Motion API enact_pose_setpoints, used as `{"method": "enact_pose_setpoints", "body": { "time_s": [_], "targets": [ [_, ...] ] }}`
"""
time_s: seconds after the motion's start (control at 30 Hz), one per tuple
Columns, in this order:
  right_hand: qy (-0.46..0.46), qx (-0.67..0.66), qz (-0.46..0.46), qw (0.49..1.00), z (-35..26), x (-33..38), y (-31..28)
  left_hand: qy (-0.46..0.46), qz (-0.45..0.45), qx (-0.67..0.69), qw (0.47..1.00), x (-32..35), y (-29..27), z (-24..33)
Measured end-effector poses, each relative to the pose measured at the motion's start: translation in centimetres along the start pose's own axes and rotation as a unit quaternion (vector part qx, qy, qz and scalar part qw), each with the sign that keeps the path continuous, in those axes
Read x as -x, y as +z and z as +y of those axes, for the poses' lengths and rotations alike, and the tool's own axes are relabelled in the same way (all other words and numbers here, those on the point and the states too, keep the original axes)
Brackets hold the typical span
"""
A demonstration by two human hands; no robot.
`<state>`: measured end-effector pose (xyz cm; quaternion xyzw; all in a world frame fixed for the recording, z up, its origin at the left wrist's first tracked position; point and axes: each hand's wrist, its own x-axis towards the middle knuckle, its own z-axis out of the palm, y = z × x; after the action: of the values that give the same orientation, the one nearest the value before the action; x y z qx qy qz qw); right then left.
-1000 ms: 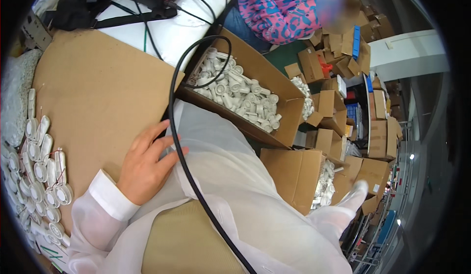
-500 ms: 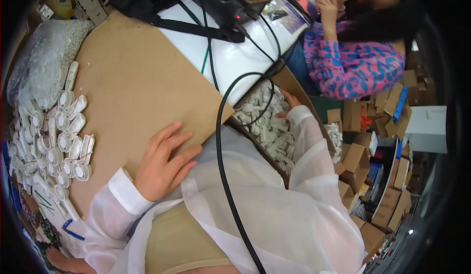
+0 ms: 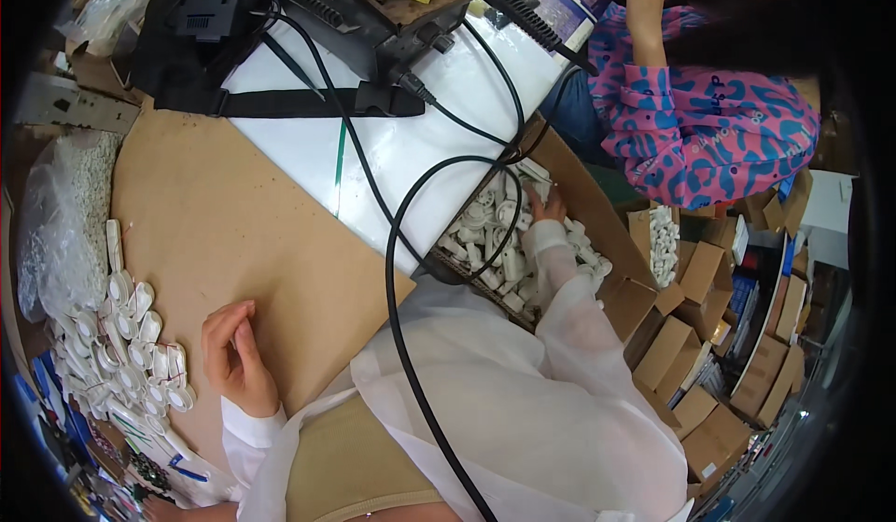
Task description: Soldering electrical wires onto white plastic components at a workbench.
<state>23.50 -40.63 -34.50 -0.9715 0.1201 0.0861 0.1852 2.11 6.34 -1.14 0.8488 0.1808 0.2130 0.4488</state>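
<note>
Cardboard sheet (image 3: 233, 242) covers my surface, and my left hand (image 3: 238, 359) rests on it loosely curled, holding nothing, just beside the rows of small white plastic parts (image 3: 126, 335) at its edge. My right hand (image 3: 551, 206) is down in the cardboard box (image 3: 597, 214) among more white parts (image 3: 495, 232), grip hidden, can't tell. They look light, stiff and slick, best pinched by their rims; a black cable (image 3: 401, 270) loops across my reach.

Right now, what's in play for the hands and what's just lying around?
In play:
- right hand reaching into the cardboard box of white plastic parts
- left hand resting on the cardboard sheet, beside the row of white parts

Lying about:
- black cable
- black equipment
- small boxes
</note>
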Motion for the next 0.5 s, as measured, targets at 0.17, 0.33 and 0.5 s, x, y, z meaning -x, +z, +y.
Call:
{"method": "enact_pose_setpoints", "body": {
  "time_s": [0.17, 0.33, 0.5],
  "targets": [
    [0.207, -0.06, -0.037, 0.976, -7.8, -2.2, -4.8, 0.032, -0.001, 0.022, 0.999, -2.2, 1.7, 0.6],
    [0.126, 0.015, -0.116, 0.985, -7.5, -0.9, -6.8, -0.042, -0.03, 0.071, 0.996, -2.2, 2.0, 0.2],
    [0.059, 0.085, -0.182, 0.978, -9.0, -1.9, -7.5, -0.063, -0.022, 0.087, 0.994, -2.3, 2.0, -0.3]
  ]
}}
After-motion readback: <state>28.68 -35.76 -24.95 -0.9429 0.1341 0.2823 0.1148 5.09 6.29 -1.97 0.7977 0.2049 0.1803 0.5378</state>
